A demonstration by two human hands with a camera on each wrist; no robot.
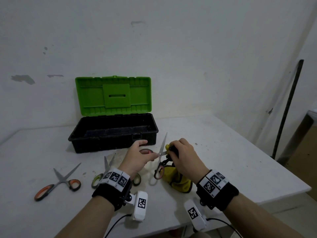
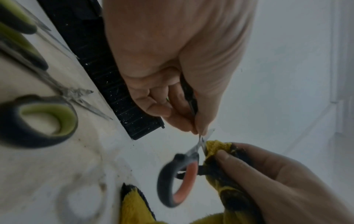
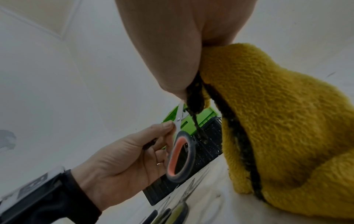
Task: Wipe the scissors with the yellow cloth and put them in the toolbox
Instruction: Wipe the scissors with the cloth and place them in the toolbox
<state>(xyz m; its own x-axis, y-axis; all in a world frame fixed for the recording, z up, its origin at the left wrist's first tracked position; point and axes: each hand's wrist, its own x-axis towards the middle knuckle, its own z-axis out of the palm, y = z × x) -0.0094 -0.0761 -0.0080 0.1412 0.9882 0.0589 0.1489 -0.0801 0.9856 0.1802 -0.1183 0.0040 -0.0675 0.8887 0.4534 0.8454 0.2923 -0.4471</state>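
A pair of pink-and-grey-handled scissors (image 1: 163, 143) (image 2: 175, 180) (image 3: 181, 156) is held spread open above the table. My left hand (image 1: 155, 154) (image 2: 199, 131) (image 3: 168, 125) pinches them at the pivot, with one handle in its palm. The other handle hangs down. My right hand (image 1: 181, 155) (image 2: 277, 174) (image 3: 162, 45) grips the yellow cloth (image 1: 178, 182) (image 2: 216, 147) (image 3: 277, 121) bunched against one blade; the cloth's lower end rests on the table. Just behind both hands stands the toolbox (image 1: 103, 137) (image 2: 107, 75) (image 3: 208, 150), its green lid (image 1: 113, 95) raised and its black tray looking empty.
Orange-handled scissors (image 1: 58, 182) lie at the left of the white table (image 1: 223, 152). Green-handled scissors (image 1: 107, 167) (image 2: 44, 119) lie partly under my left wrist. The table's edge runs close on the right, and a dark pole (image 1: 288, 109) leans against the wall there.
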